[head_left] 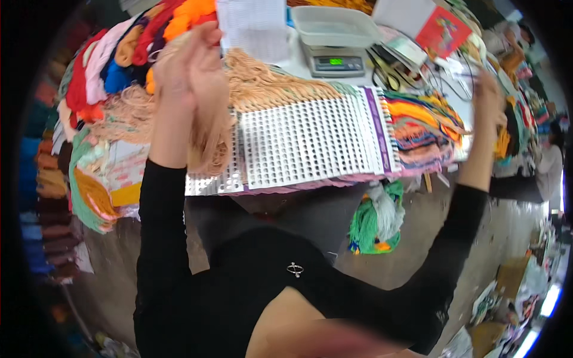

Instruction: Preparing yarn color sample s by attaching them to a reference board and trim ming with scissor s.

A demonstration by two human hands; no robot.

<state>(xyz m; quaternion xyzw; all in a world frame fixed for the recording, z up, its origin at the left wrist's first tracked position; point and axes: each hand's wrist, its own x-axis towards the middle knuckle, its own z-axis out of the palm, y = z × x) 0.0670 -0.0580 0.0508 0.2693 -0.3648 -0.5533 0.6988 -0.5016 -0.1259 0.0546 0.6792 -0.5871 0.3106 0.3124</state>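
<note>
Raised over the left end of the table, my left hand (194,68) is closed round a hank of peach yarn (210,143), which hangs down in loops. Beneath it lies a white perforated card (310,143) with rows of round holes and a purple strip along its right side. More peach strands (268,80) run along the card's far edge. Out to the right is my right hand (488,101), smeared by motion, near a bundle of multicoloured yarn (424,131); whether a strand is in its fingers cannot be made out.
A digital scale (336,64) carries a clear plastic tub (334,27) at the back. Scissors (387,77) lie beside it. Coloured yarn hanks (119,53) are heaped at the far left. Green and white yarn (377,218) hangs below the table's front edge. People sit at the far right.
</note>
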